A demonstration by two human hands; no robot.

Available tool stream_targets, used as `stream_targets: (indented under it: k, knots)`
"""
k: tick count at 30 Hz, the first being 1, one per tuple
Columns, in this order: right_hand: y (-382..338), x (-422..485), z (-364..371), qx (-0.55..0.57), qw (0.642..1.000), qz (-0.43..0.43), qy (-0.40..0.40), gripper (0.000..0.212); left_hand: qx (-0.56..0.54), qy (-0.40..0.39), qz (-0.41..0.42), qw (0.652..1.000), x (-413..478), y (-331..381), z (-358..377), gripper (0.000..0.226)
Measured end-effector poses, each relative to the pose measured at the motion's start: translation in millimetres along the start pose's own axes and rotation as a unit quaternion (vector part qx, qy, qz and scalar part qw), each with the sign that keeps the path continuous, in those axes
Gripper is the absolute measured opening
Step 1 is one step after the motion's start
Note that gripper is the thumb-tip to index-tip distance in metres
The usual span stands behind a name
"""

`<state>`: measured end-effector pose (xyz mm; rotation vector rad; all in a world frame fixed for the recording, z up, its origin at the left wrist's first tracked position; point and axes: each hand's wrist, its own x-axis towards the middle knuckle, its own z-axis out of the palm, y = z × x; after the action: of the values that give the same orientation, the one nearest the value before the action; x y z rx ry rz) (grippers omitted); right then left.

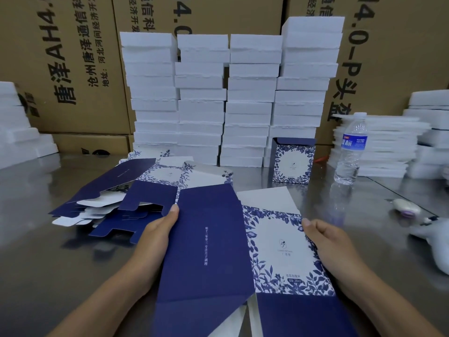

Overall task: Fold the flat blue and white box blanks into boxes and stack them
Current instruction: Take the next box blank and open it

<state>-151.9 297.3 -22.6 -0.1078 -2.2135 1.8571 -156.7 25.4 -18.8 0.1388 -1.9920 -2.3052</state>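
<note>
While both hands grip it, the blank lies lengthwise near-to-far.

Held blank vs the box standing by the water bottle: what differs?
The held blank is mostly flat, flaps spread; the standing box is folded up. The left hand and right hand grip the held blank by its side edges; the standing box rests untouched on the table. Both share the navy-and-white floral print.

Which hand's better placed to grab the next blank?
Left, likely. The pile of flat blue and white cardboard blanks lies beside the left hand; the right hand would cross the held blue and white blank.
</note>
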Motion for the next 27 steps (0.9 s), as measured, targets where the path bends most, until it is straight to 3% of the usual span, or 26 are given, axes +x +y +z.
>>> stream_targets:
  k: [12, 19, 23, 25, 27]
  knots:
    - [-3.3, 0.8, -0.2, 0.031, 0.999, 0.021, 0.011, 0.035, 0.059, -0.022, -0.005, 0.998, -2.9, -1.0, -2.1, 0.034]
    - [-1.4, 2.4, -0.4, 0.016, 0.999, 0.024, 0.039, 0.045, -0.045, -0.023, -0.045, 0.998, -10.4, 16.7, 14.6, 0.047]
    - [-0.4, 2.6, 1.1, 0.026, 0.998, 0.035, 0.045, 0.044, -0.061, -0.104, -0.009, 0.993, -32.7, 20.9, 18.9, 0.046]
    - [0.1, 3.1, 2.3, 0.021, 0.998, 0.035, 0.039, 0.042, -0.086, -0.066, 0.034, 0.994, -39.6, 22.8, 23.7, 0.046]
    - [-2.3, 2.0, 5.1, 0.019, 0.999, 0.023, 0.039, 0.041, -0.102, -0.047, 0.023, 0.993, -40.5, 29.8, 31.2, 0.046]
